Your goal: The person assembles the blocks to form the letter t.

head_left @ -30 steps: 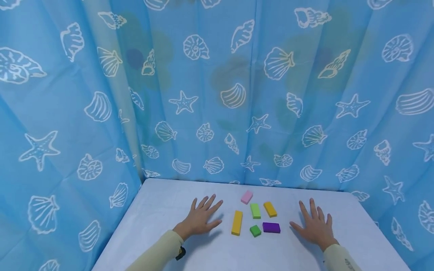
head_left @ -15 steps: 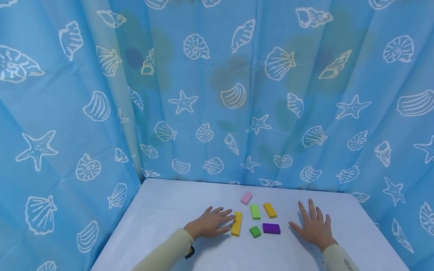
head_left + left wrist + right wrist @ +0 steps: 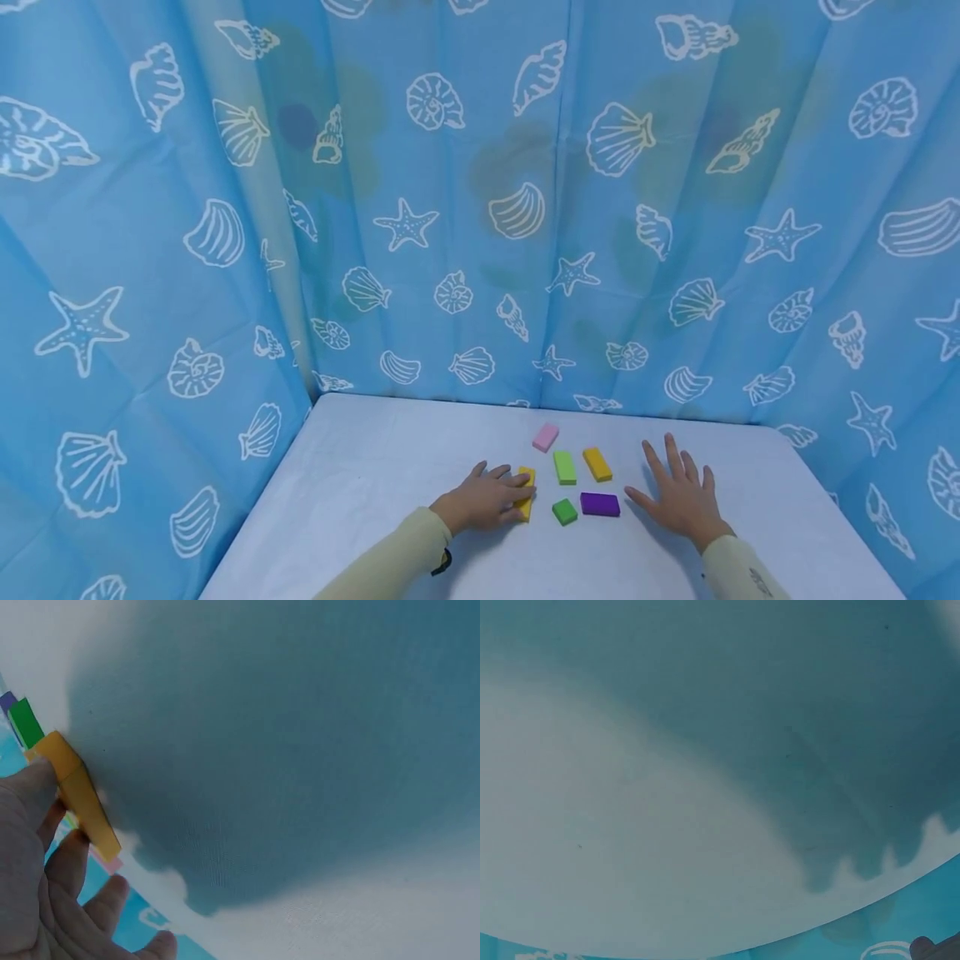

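Observation:
My left hand [image 3: 483, 500] lies across the long yellow block [image 3: 527, 507] on the white table. The thumb is against its near part and the fingers reach over it, covering its middle. In the left wrist view the thumb and fingertips close round this yellow block [image 3: 88, 812]; the last fingers stick out past its end. Right of the purple block [image 3: 600, 505], my right hand [image 3: 681, 500] hovers palm down with fingers spread and holds nothing. Its shadow falls on the table in the right wrist view, where a dark fingertip [image 3: 924, 947] shows at the corner.
Between the hands lie a green block [image 3: 565, 512], a light green block [image 3: 565, 467] and a shorter yellow block [image 3: 597, 464]. Farther back is a pink block [image 3: 546, 437]. A blue shell-patterned curtain [image 3: 450, 250] hangs behind and beside the white table [image 3: 390, 433].
My left hand has moved right from beside the long yellow block onto it, and its spread fingers have drawn in. My right hand has shifted slightly left toward the purple block.

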`<state>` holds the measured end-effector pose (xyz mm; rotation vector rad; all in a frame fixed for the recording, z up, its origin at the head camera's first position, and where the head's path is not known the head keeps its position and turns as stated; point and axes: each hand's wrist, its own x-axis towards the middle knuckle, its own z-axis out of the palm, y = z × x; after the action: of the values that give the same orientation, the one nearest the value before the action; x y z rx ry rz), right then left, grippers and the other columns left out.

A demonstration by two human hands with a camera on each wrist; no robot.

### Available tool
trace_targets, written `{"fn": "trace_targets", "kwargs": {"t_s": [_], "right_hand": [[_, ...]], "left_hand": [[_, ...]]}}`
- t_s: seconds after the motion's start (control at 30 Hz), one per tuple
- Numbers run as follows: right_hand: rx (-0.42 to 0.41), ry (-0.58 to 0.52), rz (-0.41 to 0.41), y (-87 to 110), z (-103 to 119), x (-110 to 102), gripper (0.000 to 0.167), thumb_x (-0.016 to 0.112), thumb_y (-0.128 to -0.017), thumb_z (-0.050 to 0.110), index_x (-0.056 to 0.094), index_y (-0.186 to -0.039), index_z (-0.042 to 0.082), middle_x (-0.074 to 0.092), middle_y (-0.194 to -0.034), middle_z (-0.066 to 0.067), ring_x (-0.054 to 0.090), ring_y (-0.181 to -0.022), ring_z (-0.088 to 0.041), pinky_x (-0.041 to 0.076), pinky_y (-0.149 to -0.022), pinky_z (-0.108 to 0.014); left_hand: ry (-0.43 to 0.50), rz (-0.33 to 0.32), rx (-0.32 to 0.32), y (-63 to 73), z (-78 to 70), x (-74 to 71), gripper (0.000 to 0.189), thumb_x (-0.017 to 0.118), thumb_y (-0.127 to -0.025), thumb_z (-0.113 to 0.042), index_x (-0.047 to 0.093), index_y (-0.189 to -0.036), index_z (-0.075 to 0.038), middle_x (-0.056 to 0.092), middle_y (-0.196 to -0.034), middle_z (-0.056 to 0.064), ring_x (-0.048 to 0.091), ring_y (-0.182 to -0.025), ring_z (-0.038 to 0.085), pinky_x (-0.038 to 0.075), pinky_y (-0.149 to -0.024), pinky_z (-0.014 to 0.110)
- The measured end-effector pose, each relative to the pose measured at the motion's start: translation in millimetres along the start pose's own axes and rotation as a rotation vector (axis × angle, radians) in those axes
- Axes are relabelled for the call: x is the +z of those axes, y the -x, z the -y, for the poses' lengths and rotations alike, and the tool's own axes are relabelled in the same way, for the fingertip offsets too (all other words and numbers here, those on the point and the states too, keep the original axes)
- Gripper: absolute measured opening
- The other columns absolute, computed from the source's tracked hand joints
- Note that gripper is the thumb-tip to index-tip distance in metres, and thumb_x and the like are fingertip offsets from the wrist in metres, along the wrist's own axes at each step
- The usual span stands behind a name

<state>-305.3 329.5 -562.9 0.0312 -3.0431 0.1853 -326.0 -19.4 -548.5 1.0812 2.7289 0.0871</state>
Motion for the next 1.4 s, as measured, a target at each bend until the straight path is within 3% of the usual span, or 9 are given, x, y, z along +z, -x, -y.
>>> {"fn": "trace_targets", "kwargs": {"t_s": [0.17, 0.37, 0.7, 0.9, 1.4], "right_hand": [[-0.029, -0.001, -0.015, -6.0, 8.7, -1.3, 0.095, 0.059, -0.085, 0.068, 0.028, -0.155, 0.012, 0.008, -0.162, -0.028, 0.017, -0.139, -0.062, 0.006, -0.108, -0.080], [-0.029, -0.019, 0.026, -8.8, 16.7, -1.0, 0.095, 0.058, -0.086, 0.067, 0.026, -0.155, 0.011, 0.006, -0.162, -0.029, 0.016, -0.139, -0.062, 0.006, -0.108, -0.080], [-0.032, 0.027, 0.011, -17.8, 20.2, -5.6, 0.093, 0.059, -0.086, 0.064, 0.029, -0.154, 0.009, 0.009, -0.161, -0.030, 0.020, -0.138, -0.062, 0.010, -0.108, -0.080], [-0.053, -0.012, 0.011, -27.2, 29.0, -8.0, 0.094, 0.059, -0.086, 0.065, 0.027, -0.155, 0.009, 0.007, -0.161, -0.030, 0.017, -0.139, -0.062, 0.008, -0.108, -0.080], [-0.093, -0.052, -0.004, -49.6, 73.4, -6.9, 0.091, 0.058, -0.089, 0.060, 0.025, -0.156, 0.009, 0.006, -0.163, -0.028, 0.018, -0.142, -0.058, 0.008, -0.109, -0.079]], "left_hand": [[0.017, 0.007, -0.044, 5.0, 3.5, -3.8, 0.048, 0.049, -0.100, -0.049, 0.043, -0.148, -0.041, 0.038, -0.157, -0.016, 0.035, -0.147, 0.024, 0.028, -0.117, 0.059], [0.045, 0.014, -0.082, 12.6, 12.0, 1.3, 0.048, 0.054, -0.099, -0.044, 0.046, -0.146, -0.040, 0.040, -0.155, -0.017, 0.038, -0.145, 0.023, 0.029, -0.117, 0.058], [0.044, -0.031, -0.032, 21.8, 16.8, 7.4, 0.047, 0.056, -0.099, -0.042, 0.050, -0.145, -0.030, 0.044, -0.154, -0.012, 0.044, -0.141, 0.021, 0.037, -0.115, 0.050], [0.045, -0.037, 0.004, 29.8, 20.4, 4.1, 0.048, 0.057, -0.100, -0.038, 0.051, -0.145, -0.022, 0.046, -0.153, -0.006, 0.045, -0.140, 0.016, 0.041, -0.113, 0.034], [0.148, -0.010, -0.031, 40.2, 29.8, 5.9, 0.049, 0.057, -0.100, -0.037, 0.051, -0.146, -0.019, 0.043, -0.155, -0.003, 0.048, -0.138, 0.014, 0.044, -0.110, 0.031]]}}
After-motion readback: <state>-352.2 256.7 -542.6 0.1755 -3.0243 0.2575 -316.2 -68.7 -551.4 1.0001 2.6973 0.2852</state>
